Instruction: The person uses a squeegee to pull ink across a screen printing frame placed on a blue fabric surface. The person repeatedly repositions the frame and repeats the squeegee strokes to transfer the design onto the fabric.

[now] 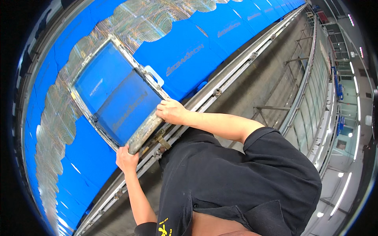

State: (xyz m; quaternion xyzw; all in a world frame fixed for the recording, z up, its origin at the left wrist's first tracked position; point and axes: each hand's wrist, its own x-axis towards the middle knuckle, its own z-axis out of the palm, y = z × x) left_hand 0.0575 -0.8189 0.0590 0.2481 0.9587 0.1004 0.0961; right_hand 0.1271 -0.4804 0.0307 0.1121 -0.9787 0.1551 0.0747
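Note:
A rectangular frame [82, 101] with stained silvery edges and a see-through blue mesh centre [104, 76] lies at a slant on a long blue printed sheet [189, 43]. A pale plastic handle [154, 76] stands out at its right side. My left hand [127, 159] has its fingers closed on the frame's near-left corner. My right hand [170, 111] grips the near-right corner. Between them runs the frame's thick, grimy near edge [143, 129], just above a metal bracket [161, 139].
A metal rail [236, 74] with clamps runs diagonally along the long table's near side, against my body. Shiny wavy-edged silver pieces [138, 19] lie on the blue sheet. Behind me on the right are another long structure [305, 98] of metal bars and a lit ceiling.

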